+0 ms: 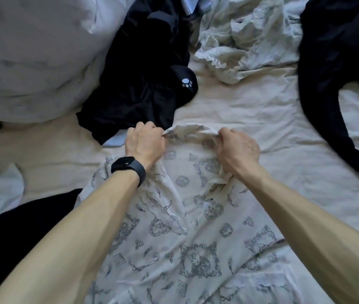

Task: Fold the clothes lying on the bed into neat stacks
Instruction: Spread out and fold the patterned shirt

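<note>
A white shirt with a grey printed pattern (196, 249) lies spread on the cream bed sheet (251, 110) in front of me. My left hand (144, 145), with a black watch on its wrist, grips the shirt's top edge at the left. My right hand (237, 150) grips the same edge at the right and bunches fabric under the palm. Between the two hands the collar part arches up off the bed.
A black garment with a white paw print (139, 84) lies just beyond my left hand. A crumpled white lace garment (240, 40) is at the back, a dark garment (338, 73) at the right, a large white pillow (31, 58) at the left. More dark cloth (20, 227) lies at bottom left.
</note>
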A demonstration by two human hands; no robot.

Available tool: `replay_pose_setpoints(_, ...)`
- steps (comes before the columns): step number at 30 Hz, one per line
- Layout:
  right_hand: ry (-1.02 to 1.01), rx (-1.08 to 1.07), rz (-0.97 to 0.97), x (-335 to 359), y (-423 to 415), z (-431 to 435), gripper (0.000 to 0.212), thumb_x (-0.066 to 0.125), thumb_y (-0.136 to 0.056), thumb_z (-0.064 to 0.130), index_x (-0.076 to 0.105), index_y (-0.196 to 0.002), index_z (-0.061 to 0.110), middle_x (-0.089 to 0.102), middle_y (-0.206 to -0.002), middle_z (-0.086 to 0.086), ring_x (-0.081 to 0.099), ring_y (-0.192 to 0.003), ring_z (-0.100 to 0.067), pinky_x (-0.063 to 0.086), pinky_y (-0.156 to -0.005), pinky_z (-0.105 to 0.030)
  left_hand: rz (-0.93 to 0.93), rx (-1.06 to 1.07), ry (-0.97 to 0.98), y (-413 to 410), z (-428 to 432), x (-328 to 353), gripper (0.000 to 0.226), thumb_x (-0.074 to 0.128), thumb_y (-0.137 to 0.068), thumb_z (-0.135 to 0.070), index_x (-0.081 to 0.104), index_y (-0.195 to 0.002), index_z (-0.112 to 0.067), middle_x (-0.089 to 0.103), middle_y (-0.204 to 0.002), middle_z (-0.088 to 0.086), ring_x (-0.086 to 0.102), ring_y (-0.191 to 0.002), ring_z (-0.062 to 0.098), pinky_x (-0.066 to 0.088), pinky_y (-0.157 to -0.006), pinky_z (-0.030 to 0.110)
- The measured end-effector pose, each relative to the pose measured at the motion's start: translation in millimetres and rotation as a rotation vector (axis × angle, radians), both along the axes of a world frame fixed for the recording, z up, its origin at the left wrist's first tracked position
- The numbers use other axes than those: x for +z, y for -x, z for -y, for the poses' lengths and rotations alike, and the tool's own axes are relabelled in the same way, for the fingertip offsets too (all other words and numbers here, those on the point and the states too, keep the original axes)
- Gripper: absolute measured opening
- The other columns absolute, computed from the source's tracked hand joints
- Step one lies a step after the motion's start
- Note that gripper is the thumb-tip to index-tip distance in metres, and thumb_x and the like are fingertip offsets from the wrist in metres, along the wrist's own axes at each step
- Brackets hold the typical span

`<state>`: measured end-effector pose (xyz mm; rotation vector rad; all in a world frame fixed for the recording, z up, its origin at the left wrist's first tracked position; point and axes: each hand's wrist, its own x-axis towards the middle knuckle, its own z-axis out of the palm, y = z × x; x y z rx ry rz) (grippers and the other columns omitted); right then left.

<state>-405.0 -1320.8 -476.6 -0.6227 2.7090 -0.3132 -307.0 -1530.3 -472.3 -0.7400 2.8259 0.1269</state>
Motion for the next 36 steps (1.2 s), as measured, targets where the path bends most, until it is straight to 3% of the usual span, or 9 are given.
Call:
replay_pose_setpoints(5,0.071,-0.073,0.079,5.4,9.2,-7.9,0.033,0.037,-0.104,0.039,0.061,-0.119,0.023,0.065,-0.115,-0.007,0.057,-0.102,-0.033,0.037,-0.077,-0.038,-0.046,0.196,-0.481,-18.1,30.4,12.3,0.03,0.041,-0.086,-0.038,0.068,-0.098,-0.035,0.067,-0.08,-0.011,0.062,-0.086,0.021,0.052,-0.075,0.039)
replay_pose_setpoints(9,0.1,-0.007,0.174,5.5,8.1,6.8,0.04,0.048,-0.099,0.048,0.058,-0.132,0.027,0.058,-0.132,-0.002,0.052,-0.12,-0.028,0.044,-0.099,-0.043,0.049,0.09,-0.468,-14.5,34.4,7.6,0.028,0.047,-0.091,-0.051,0.065,-0.102,-0.032,0.062,-0.094,-0.01,0.06,-0.093,0.018,0.05,-0.081,0.039)
replay_pose_setpoints(14,0.192,-0.185,0.081,-4.3,10.5,19.6,0.025,0.05,-0.101,0.036,0.068,-0.109,0.022,0.066,-0.103,-0.004,0.058,-0.1,-0.028,0.043,-0.08,-0.037,-0.078,0.207,-0.326,-2.4,32.9,-4.7,0.027,0.052,-0.094,-0.051,0.067,-0.098,-0.029,0.065,-0.096,-0.006,0.06,-0.095,0.019,0.045,-0.075,0.034)
replay_pose_setpoints(18,0.506,-0.394,0.398,-7.6,4.5,24.0,0.018,0.061,-0.097,0.034,0.065,-0.113,0.028,0.066,-0.107,0.007,0.065,-0.1,-0.014,0.051,-0.093,-0.033,-0.127,0.258,-0.421,-5.9,18.0,-11.6,0.036,0.053,-0.093,-0.056,0.06,-0.115,-0.028,0.06,-0.108,-0.001,0.058,-0.103,0.023,0.05,-0.082,0.04)
replay_pose_setpoints(22,0.367,-0.29,0.038,5.1,-24.7,-5.8,0.037,0.064,-0.092,0.053,0.056,-0.107,0.021,0.061,-0.1,0.004,0.061,-0.088,-0.018,0.044,-0.072,-0.032,-0.311,0.157,-0.101,-38.1,-8.4,-8.4,0.046,0.059,-0.088,-0.058,0.054,-0.106,-0.017,0.054,-0.103,0.003,0.053,-0.094,0.026,0.047,-0.077,0.043)
replay_pose_setpoints(26,0.04,-0.149,-0.004,23.5,-52.3,-6.6,0.063,0.056,-0.083,0.079,0.047,-0.1,0.019,0.054,-0.09,0.004,0.054,-0.081,-0.022,0.042,-0.066,-0.036,-0.038,0.141,-0.121,-45.1,-24.9,-7.8,0.046,0.045,-0.092,-0.063,0.054,-0.102,-0.02,0.062,-0.099,0.0,0.057,-0.096,0.027,0.045,-0.079,0.04)
replay_pose_setpoints(28,-0.122,-0.041,-0.04,26.9,-54.0,5.6,0.062,0.056,-0.086,0.073,0.052,-0.109,0.016,0.061,-0.099,-0.002,0.061,-0.094,-0.028,0.049,-0.074,-0.04,0.037,0.131,-0.143,-38.3,-23.8,-8.3,0.037,0.042,-0.096,-0.052,0.055,-0.103,-0.019,0.066,-0.1,0.003,0.06,-0.096,0.029,0.041,-0.073,0.037)
replay_pose_setpoints(31,-0.25,0.014,0.029,24.8,-42.9,18.9,0.028,0.052,-0.093,0.032,0.06,-0.107,0.009,0.069,-0.108,-0.013,0.064,-0.104,-0.036,0.046,-0.083,-0.039,0.03,0.143,-0.13,-32.1,-22.2,-2.6,0.027,0.043,-0.095,-0.041,0.056,-0.095,-0.018,0.066,-0.091,0.005,0.058,-0.084,0.03,0.038,-0.067,0.035)
replay_pose_setpoints(36,0.286,-0.321,0.421,13.2,-36.3,33.5,0.031,0.054,-0.098,0.039,0.067,-0.116,0.017,0.072,-0.113,-0.008,0.065,-0.106,-0.027,0.048,-0.09,-0.035,-0.179,0.158,-0.3,-36.0,-22.8,-1.5,0.026,0.044,-0.095,-0.047,0.056,-0.087,-0.025,0.06,-0.086,-0.005,0.056,-0.086,0.023,0.039,-0.066,0.033)
